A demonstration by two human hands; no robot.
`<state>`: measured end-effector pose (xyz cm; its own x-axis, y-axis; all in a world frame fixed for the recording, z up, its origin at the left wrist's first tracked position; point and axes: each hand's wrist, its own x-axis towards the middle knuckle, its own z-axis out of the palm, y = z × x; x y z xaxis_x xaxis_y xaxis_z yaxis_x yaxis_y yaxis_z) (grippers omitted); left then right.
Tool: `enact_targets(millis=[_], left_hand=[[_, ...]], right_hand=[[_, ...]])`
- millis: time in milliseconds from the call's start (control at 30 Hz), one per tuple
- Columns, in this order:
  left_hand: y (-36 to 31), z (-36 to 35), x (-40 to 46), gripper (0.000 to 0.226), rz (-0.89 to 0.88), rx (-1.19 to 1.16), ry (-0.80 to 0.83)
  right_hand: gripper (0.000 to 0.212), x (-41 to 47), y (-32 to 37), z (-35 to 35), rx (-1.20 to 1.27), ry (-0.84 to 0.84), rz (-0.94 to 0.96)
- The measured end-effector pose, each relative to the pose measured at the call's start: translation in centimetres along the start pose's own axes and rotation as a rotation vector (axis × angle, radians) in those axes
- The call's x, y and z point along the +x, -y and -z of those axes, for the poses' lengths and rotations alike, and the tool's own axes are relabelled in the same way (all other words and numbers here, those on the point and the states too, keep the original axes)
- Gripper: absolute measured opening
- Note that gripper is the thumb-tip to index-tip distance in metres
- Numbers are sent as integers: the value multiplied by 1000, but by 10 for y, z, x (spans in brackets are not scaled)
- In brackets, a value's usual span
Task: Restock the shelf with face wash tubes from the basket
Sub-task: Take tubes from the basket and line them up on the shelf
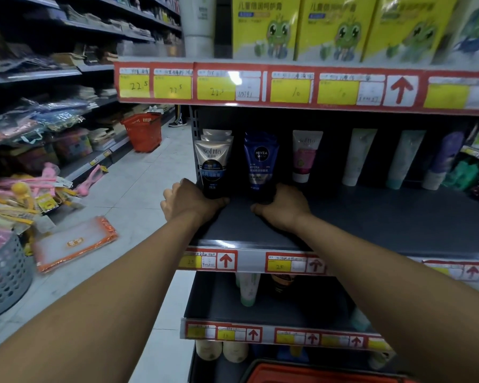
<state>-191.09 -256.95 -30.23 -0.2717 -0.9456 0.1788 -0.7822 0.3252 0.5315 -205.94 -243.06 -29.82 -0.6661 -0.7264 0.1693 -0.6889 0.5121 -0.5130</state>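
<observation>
Two hands reach onto the dark shelf [343,217], each at the foot of a face wash tube standing cap-down. The left hand [188,201] has its grip curled round the black cap of the grey Softto tube [212,164], at the front of a short row of the same tubes by the shelf's left end. The right hand [282,207] has its grip clamped on the base of the blue Nivea tube [260,161], just beside it. More tubes stand further right. The red basket [315,373] shows at the bottom edge.
</observation>
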Motion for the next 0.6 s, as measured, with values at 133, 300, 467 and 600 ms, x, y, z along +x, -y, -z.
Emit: enact_targets(millis=[133,300,467,600], left_hand=[[2,18,-17,76,-36,87,70],[-1,34,-60,50,-162,117,73],[-13,43,-107,38,-289,155,29],[-27,49,-145,35,-369,99,-3]], right_hand=[[76,-18,-4,10,32,38,12],[85,-50,-10,22,63,79,90],[74,-87,-16,47,79,54,202],[64,-120,-27,62,86,3,249]])
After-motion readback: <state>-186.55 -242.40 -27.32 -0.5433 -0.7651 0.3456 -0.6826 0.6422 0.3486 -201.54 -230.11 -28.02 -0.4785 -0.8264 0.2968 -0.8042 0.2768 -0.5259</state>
